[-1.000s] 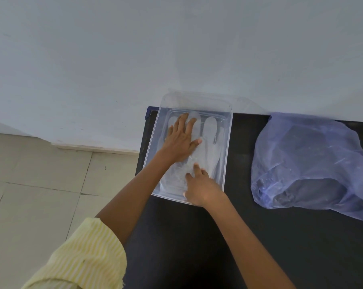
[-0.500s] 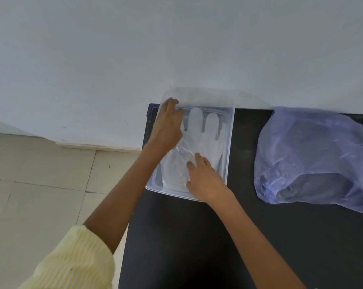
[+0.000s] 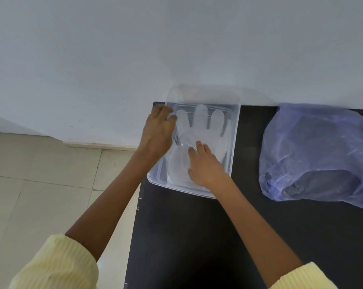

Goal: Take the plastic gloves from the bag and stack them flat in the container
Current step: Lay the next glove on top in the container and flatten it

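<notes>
Worker: Since a second ago, my left hand is no longer lying flat on the gloves; it is now sitting at the far left corner of the container. My right hand is staying where it was.

Inspector: Left grip?

Worker: Its fingers are curling over the container's left wall and holding the rim.

Inspector: Right?

Worker: It is holding nothing. Its fingers are lying nearly straight, pressing down on the palm part of the gloves.

Inspector: Location of the gloves?

Worker: They are lying flat inside the clear container, glove fingers pointing toward the white wall. That container is standing at the far left corner of the black table.

Inspector: And the bag?

Worker: The blue translucent bag is slumping on the table to the container's right, apart from it, with only a dark shape showing through. I am wearing yellow striped sleeves.
</notes>
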